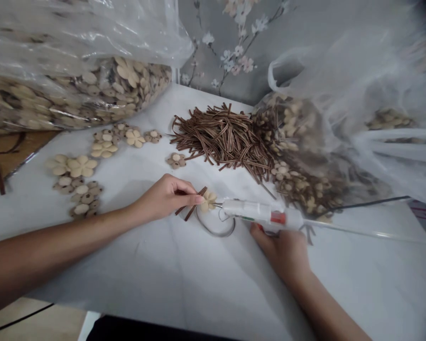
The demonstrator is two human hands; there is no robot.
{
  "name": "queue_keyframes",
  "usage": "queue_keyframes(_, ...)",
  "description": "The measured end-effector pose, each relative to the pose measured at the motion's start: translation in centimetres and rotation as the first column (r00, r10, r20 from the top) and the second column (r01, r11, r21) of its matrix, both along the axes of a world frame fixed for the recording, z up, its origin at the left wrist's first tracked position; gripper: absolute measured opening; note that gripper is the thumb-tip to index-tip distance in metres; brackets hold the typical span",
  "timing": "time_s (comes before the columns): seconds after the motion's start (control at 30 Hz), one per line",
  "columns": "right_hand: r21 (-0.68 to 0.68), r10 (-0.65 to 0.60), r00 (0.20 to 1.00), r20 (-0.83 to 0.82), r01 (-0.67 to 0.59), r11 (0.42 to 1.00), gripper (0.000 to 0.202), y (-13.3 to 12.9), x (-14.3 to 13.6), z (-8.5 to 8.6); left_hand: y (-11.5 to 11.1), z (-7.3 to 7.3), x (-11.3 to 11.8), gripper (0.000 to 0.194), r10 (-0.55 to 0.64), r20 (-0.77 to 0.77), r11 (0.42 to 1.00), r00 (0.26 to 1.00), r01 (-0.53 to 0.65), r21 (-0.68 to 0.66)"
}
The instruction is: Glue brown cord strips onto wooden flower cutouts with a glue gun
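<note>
My left hand (pixel 172 196) is closed in a pinch on a beige flower (pixel 208 201) and crossed brown strips (pixel 190 208), whose ends stick out below the fingers. My right hand (pixel 287 251) grips a white hot glue gun (pixel 250 209) with a red part on its side. The gun's metal nozzle touches or nearly touches the flower. A clear glue stick (pixel 369 232) extends from the gun's rear. Under the flower and nozzle, a thin metal ring (pixel 216 233) rests on the table.
A heap of brown strips (pixel 223 137) lies beyond my hands. Several loose flowers (pixel 81 166) are at the left. Plastic bags of flowers stand back left (pixel 92 94) and at the right (pixel 305 137). A patterned wall (pixel 227 47) borders the white table (pixel 145 274).
</note>
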State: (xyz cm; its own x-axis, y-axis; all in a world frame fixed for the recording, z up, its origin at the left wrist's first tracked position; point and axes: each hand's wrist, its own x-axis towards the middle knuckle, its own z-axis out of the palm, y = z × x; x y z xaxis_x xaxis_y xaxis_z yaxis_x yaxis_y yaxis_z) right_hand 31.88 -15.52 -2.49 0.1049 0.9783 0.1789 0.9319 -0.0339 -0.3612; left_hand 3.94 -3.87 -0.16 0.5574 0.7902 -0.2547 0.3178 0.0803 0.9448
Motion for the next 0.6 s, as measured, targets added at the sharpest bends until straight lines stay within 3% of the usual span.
queue_keyframes(0.37, 0.029, 0.012, 1.000, 0.008, -0.012, 1.000, 0.047, 0.08, 0.07, -0.17, 0.05, -0.12, 0.10, 0.030, 0.002, -0.013, 1.000, 1.000, -0.002, -0.004)
queue_keyframes(0.6, -0.003, 0.019, 1.000, -0.007, -0.019, 1.000, 0.043, 0.41, -0.42, 0.79, 0.03, -0.17, 0.02, 0.030, -0.004, -0.010, 1.000, 1.000, 0.004, 0.004)
